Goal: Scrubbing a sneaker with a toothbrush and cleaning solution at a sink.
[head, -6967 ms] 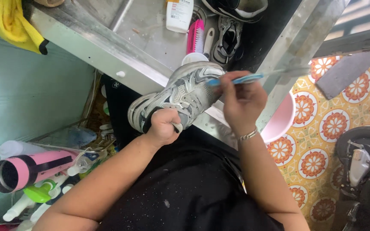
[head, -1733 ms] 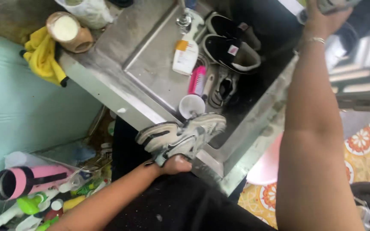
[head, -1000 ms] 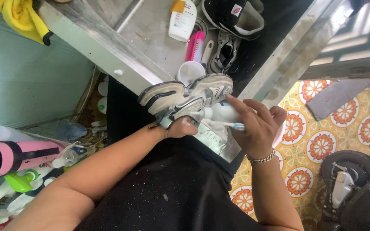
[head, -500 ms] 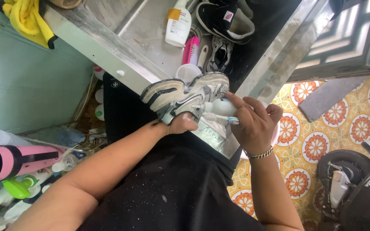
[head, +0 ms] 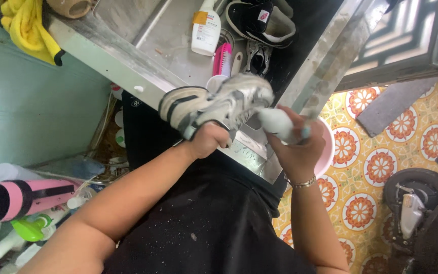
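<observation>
Left hand [head: 210,139]: grip closed around grey sneaker [head: 214,104], held above steel surface [head: 128,53]. Right hand [head: 295,147]: grip closed on white brush [head: 280,124] touching sneaker's toe.

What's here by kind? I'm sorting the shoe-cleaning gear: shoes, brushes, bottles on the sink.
Shoes: 3, the grey sneaker in the left hand, a black shoe, a dark shoe
Brushes: 1, pink brush
Bottles: 1, white bottle
Total: 5

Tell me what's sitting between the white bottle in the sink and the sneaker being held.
In the head view, a pink scrub brush lies between the white bottle and the sneaker held by the left hand.
</observation>
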